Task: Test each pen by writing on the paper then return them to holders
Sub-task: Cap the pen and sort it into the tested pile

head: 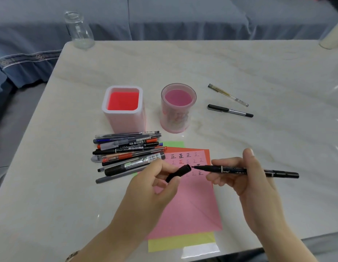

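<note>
I am holding a black marker (240,170) in my right hand (245,178), with my thumb and fingers curled round its middle. I am keeping it flat, just above the top part of the pink paper (187,205), with its tip pointing at my other hand. My left hand (155,184) is pinching the cap (178,173) between thumb and fingers, above the same part of the pink paper. The open end of the cap is facing the tip, and the two are almost touching. I am lining them up like this so they can slide in a straight line. I cannot tell if the cap is going on or coming off.

Rows of little test marks are sitting along the top of the pink paper, so I am guessing many pens are done.

The pile of pens (126,154) is lying at the top left corner of the pink paper, with some ends resting over it. That is keeping them close for grabbing. The square holder (123,106) and the round holder (178,108) are standing just past the top edge of the pink paper. Both are looking empty, so I think the putting back is not yet begun.

A clear pen (227,95) and a black pen (229,110) are lying well past the top right corner of the pink paper, apart from the pile. Maybe they are being kept separate on purpose.
</note>
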`<action>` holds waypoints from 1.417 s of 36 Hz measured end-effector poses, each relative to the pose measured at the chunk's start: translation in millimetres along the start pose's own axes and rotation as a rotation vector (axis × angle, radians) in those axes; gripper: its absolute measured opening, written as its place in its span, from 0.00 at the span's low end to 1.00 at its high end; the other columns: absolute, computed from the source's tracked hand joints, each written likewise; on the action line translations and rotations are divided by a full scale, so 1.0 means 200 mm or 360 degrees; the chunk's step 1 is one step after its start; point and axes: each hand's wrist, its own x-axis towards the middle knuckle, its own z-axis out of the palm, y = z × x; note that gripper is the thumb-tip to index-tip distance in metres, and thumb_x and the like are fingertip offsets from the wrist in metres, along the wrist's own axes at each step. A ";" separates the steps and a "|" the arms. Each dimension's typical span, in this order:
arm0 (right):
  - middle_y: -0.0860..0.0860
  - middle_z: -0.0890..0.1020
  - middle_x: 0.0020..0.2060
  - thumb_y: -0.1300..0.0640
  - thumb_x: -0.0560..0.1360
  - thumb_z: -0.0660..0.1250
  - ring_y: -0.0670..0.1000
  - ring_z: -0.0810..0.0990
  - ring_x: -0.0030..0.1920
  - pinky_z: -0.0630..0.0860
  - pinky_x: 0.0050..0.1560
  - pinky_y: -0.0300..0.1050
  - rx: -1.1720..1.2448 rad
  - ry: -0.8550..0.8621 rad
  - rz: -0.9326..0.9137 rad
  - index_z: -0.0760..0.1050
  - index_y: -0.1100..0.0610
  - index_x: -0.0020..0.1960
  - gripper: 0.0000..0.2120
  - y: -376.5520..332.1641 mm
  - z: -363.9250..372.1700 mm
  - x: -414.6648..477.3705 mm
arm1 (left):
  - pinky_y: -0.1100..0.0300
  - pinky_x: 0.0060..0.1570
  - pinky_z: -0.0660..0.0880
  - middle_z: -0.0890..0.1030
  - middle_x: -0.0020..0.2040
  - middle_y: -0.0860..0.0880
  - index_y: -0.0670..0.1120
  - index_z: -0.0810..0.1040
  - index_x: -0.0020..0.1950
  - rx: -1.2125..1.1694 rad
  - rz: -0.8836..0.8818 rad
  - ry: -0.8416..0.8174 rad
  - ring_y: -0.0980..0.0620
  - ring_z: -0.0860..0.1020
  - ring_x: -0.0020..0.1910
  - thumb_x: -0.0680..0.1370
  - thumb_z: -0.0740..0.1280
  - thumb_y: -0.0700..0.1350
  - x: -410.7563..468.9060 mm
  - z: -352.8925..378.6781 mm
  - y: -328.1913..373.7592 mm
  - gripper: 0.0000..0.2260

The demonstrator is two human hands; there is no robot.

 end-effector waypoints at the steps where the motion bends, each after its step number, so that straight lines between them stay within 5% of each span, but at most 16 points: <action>1: 0.63 0.82 0.30 0.43 0.70 0.53 0.52 0.79 0.30 0.75 0.34 0.37 -0.0012 -0.0006 0.0002 0.83 0.56 0.34 0.25 0.00 0.00 0.00 | 0.72 0.40 0.71 0.80 0.41 0.62 0.56 0.78 0.42 0.0019 0.0010 0.0003 0.59 0.76 0.40 0.74 0.70 0.44 0.00 0.00 0.00 0.06; 8: 0.59 0.82 0.28 0.45 0.72 0.58 0.50 0.78 0.28 0.75 0.35 0.35 -0.0169 -0.0023 -0.0004 0.83 0.55 0.35 0.20 0.03 -0.01 -0.01 | 0.74 0.42 0.69 0.78 0.44 0.62 0.58 0.77 0.42 0.0187 0.0169 -0.0047 0.61 0.76 0.44 0.74 0.70 0.43 -0.02 0.00 0.01 0.09; 12: 0.52 0.71 0.21 0.47 0.71 0.56 0.47 0.68 0.23 0.67 0.27 0.33 -0.0160 0.0094 -0.0052 0.76 0.53 0.28 0.18 0.05 0.01 0.00 | 0.77 0.45 0.66 0.77 0.47 0.58 0.60 0.73 0.47 0.0434 0.0488 -0.0142 0.65 0.74 0.45 0.75 0.63 0.51 0.01 0.02 0.01 0.04; 19: 0.50 0.67 0.18 0.59 0.79 0.55 0.47 0.63 0.22 0.63 0.23 0.34 -0.0108 0.0293 -0.0083 0.68 0.57 0.26 0.22 0.08 0.04 0.01 | 0.69 0.43 0.66 0.75 0.40 0.55 0.47 0.75 0.49 0.0582 0.0661 -0.0421 0.59 0.71 0.42 0.78 0.52 0.58 0.08 0.10 0.04 0.19; 22: 0.50 0.67 0.17 0.60 0.75 0.58 0.45 0.64 0.20 0.63 0.23 0.34 -0.0091 0.0265 -0.0126 0.70 0.54 0.24 0.21 0.09 0.04 0.02 | 0.69 0.35 0.64 0.72 0.32 0.54 0.49 0.75 0.43 0.0442 0.0471 -0.0492 0.58 0.69 0.34 0.79 0.58 0.55 0.10 0.12 0.07 0.12; 26: 0.53 0.68 0.16 0.54 0.69 0.57 0.45 0.67 0.18 0.63 0.21 0.33 -0.0094 0.0106 -0.0295 0.69 0.54 0.24 0.15 0.04 0.03 0.05 | 0.67 0.24 0.60 0.64 0.23 0.55 0.50 0.75 0.32 -0.0403 -0.0249 -0.0810 0.57 0.61 0.22 0.73 0.63 0.51 0.15 0.14 0.15 0.11; 31: 0.54 0.71 0.18 0.47 0.66 0.59 0.47 0.69 0.18 0.64 0.22 0.32 -0.0144 -0.0110 -0.0440 0.71 0.51 0.24 0.14 -0.01 -0.01 0.11 | 0.70 0.20 0.56 0.58 0.22 0.55 0.42 0.73 0.37 -0.0826 -0.0597 -0.1117 0.59 0.55 0.20 0.74 0.62 0.52 0.20 0.14 0.22 0.14; 34: 0.52 0.69 0.20 0.54 0.67 0.59 0.46 0.66 0.19 0.65 0.23 0.36 -0.0022 0.0002 -0.0292 0.67 0.55 0.25 0.13 0.06 -0.03 0.16 | 0.67 0.23 0.60 0.62 0.23 0.55 0.44 0.77 0.37 -0.0447 -0.0389 -0.0876 0.58 0.59 0.21 0.80 0.61 0.48 0.23 0.18 0.18 0.14; 38: 0.47 0.68 0.19 0.54 0.72 0.59 0.45 0.64 0.22 0.62 0.27 0.38 -0.0417 -0.0071 -0.0096 0.68 0.60 0.31 0.14 0.22 -0.06 0.22 | 0.61 0.37 0.69 0.74 0.32 0.54 0.49 0.76 0.40 0.0294 0.0008 -0.0566 0.57 0.70 0.31 0.80 0.61 0.48 0.24 0.18 0.05 0.10; 41: 0.46 0.72 0.21 0.57 0.79 0.59 0.45 0.68 0.22 0.65 0.26 0.38 -0.0447 -0.0064 0.0024 0.74 0.59 0.44 0.08 0.26 -0.07 0.32 | 0.65 0.42 0.68 0.77 0.38 0.55 0.51 0.75 0.43 0.0434 0.0069 -0.0329 0.60 0.74 0.39 0.79 0.62 0.46 0.24 0.14 -0.04 0.06; 46: 0.56 0.77 0.49 0.63 0.78 0.57 0.52 0.76 0.50 0.71 0.54 0.48 -0.1247 0.0337 -0.0468 0.72 0.63 0.61 0.13 0.18 -0.20 0.74 | 0.73 0.42 0.67 0.78 0.43 0.58 0.53 0.75 0.46 0.0551 0.0083 0.0097 0.64 0.74 0.44 0.78 0.64 0.46 0.24 -0.02 -0.11 0.02; 48: 0.60 0.72 0.62 0.70 0.75 0.55 0.59 0.68 0.63 0.63 0.65 0.49 -0.1660 0.0329 -0.0575 0.68 0.64 0.66 0.20 0.12 -0.24 0.91 | 0.73 0.43 0.68 0.78 0.44 0.58 0.53 0.75 0.46 0.0590 0.0101 0.0171 0.64 0.74 0.46 0.77 0.65 0.45 0.23 -0.08 -0.12 0.03; 51: 0.58 0.66 0.69 0.69 0.74 0.56 0.60 0.59 0.70 0.56 0.68 0.51 -0.2134 0.0238 -0.0370 0.61 0.59 0.71 0.26 0.08 -0.25 1.05 | 0.74 0.44 0.68 0.77 0.45 0.59 0.55 0.74 0.45 0.0642 0.0131 0.0260 0.63 0.74 0.47 0.77 0.65 0.44 0.21 -0.14 -0.13 0.05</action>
